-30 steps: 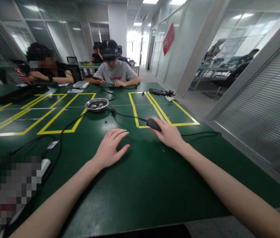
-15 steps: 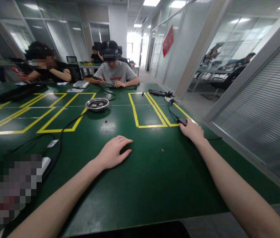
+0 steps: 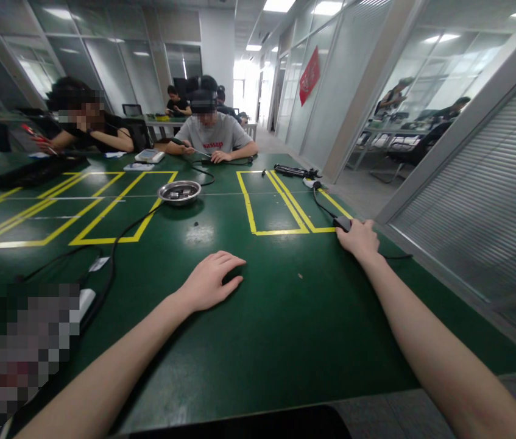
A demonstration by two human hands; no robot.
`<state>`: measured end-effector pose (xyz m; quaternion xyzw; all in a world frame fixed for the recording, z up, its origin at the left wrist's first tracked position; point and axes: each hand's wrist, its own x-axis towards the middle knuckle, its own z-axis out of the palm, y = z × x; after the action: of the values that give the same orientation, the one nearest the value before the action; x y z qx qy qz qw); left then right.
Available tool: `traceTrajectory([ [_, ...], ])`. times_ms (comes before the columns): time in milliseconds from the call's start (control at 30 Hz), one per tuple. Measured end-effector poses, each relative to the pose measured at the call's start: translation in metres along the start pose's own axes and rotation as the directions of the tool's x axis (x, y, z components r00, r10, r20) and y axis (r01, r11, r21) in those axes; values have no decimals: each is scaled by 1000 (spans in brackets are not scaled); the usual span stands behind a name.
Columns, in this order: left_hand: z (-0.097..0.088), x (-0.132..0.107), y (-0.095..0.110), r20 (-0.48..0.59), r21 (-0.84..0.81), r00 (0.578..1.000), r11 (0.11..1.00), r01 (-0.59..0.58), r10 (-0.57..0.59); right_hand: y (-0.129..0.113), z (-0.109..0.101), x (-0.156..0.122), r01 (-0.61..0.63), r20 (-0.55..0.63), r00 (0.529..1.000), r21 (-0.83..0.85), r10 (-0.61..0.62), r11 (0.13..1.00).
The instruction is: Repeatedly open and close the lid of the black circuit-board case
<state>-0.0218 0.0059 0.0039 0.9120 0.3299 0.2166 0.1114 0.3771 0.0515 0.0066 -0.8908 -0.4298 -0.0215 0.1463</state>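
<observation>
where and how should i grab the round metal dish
Pinch the round metal dish by its rim with the nearby left hand, likely from the near right side: the lip is exposed there, while the black cable runs at its left. Hold it level, since small metal parts lie inside.

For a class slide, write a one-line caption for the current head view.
Right hand gripping a black corded device at a green table, left hand open, a metal bowl beyond.
</observation>
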Motion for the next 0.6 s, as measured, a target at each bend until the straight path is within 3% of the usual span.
traceTrajectory([
  [100,1,0,0,8,-4,1000,1000,-1,2,5,3,6,39,13,999,51,-40,998],
  [267,1,0,-2,16,-14,1000,1000,3,-2,11,7,11,112,-70,992,184,-101,976],
  [400,1,-1,-3,28,-16,1000,1000,-1,2,9,3,8,23,-84,996,312,3,950],
  [600,1,0,0,18,-20,1000,1000,-19,20,11,0,9,-80,24,997,426,76,901],
])
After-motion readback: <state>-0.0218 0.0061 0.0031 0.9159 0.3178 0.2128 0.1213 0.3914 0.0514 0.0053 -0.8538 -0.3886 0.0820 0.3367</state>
